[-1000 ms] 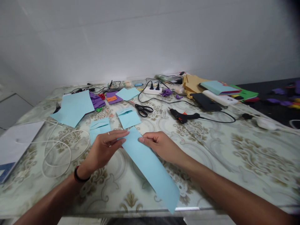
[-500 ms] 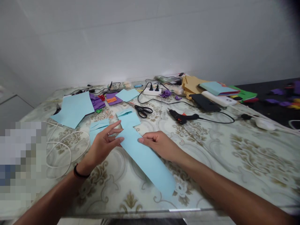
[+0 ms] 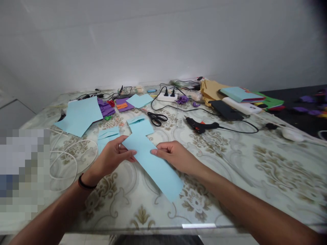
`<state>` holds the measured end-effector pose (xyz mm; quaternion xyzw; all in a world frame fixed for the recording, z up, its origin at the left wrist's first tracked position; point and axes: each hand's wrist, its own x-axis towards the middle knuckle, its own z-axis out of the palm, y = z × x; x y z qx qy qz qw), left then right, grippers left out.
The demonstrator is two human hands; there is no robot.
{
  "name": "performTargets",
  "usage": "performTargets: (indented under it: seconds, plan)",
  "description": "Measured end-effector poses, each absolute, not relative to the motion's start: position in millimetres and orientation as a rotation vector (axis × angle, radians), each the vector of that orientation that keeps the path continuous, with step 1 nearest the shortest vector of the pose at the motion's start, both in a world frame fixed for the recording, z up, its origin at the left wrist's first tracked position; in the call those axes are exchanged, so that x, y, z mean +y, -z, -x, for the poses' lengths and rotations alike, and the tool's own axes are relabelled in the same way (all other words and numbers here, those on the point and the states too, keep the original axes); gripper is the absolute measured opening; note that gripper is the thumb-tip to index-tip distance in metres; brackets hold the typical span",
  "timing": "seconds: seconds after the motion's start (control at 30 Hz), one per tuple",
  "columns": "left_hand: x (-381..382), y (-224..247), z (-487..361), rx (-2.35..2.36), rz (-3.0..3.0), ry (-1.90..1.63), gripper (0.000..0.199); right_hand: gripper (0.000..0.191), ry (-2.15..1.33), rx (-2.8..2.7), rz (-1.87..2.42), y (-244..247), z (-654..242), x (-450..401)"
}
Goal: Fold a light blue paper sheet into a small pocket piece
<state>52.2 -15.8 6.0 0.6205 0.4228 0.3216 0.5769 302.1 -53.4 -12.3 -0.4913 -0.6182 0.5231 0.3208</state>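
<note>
A long light blue paper strip (image 3: pixel 155 166) slants over the table, its lower end toward the front edge. My left hand (image 3: pixel 112 156) pinches its upper left side, thumb on top and fingers partly hidden beneath. On the strip's right side, my right hand (image 3: pixel 176 156) grips the edge between thumb and curled fingers. Just behind the strip lies a cut light blue piece (image 3: pixel 141 127). Another slit blue piece (image 3: pixel 108 132) is partly behind my left hand. Black-handled scissors (image 3: pixel 157 118) rest beyond these pieces.
A black glue gun (image 3: pixel 200 126) lies at right, its cord running right. Large blue paper (image 3: pixel 83 115) is at left beside purple strips (image 3: pixel 106 109). A white power strip (image 3: pixel 167 97), a black phone-like slab (image 3: pixel 226 110) and brown paper (image 3: pixel 212 92) sit farther back. White cable loops (image 3: pixel 63 166) lie at left.
The left fingers, earlier spread over the strip's top, have closed around its edge. The strip's lower end has risen and moved slightly left, and it looks flatter.
</note>
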Motion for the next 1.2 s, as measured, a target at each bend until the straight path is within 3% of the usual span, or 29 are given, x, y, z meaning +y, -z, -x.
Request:
performTargets:
  seconds: [0.13, 0.27, 0.37, 1.2]
  plan:
    - [-17, -7, -55, 0.981, -1.389, -0.801, 0.052, 0.054, -1.364, -1.593, 1.297, 14, -303, -53]
    - [-23, -3, -57, 0.898, -1.448, -0.545, 0.029, 0.054, -1.362, -1.552, 1.296, 13, -302, -54]
    - [-27, 1, -58, 0.867, -1.487, -0.396, 0.028, 0.055, -1.362, -1.554, 1.285, 12, -301, -55]
    - [-17, -1, -52, 1.052, -1.518, -0.633, 0.035, 0.053, -1.434, -1.496, 1.249, 21, -301, -52]
